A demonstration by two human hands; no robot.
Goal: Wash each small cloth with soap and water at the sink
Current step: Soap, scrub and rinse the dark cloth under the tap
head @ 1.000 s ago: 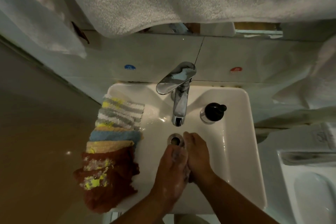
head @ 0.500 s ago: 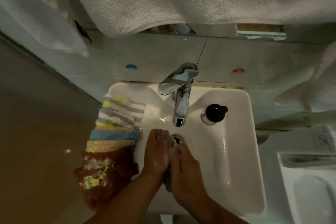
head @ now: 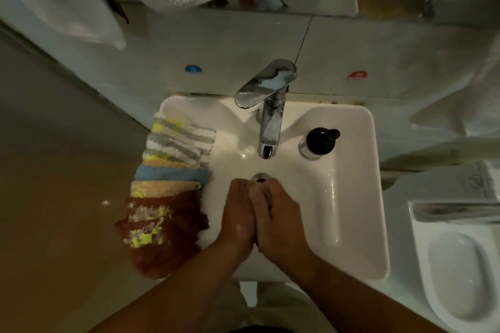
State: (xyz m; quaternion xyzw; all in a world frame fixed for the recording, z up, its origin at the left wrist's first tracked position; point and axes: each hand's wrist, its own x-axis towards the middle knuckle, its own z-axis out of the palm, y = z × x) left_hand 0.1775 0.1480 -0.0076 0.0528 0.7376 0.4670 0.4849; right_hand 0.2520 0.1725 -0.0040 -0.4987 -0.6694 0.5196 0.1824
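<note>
Lower centre, over sink (head: 351,197) | left hand (head: 238,216) and right hand (head: 278,222) pressed flat palm to palm, holding nothing | cloths (head: 173,170) overlapped along frame-left rim, row running top-to-bottom, just left of left hand, the nearer one.

Left hand (head: 238,217) presses right hand (head: 280,226) over sink (head: 351,197).

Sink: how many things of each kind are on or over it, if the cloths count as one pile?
Faucet: 1
Soap pump bottle: 1
Pile of cloths: 1
Hands: 2, left hand and right hand
Total: 5
</note>
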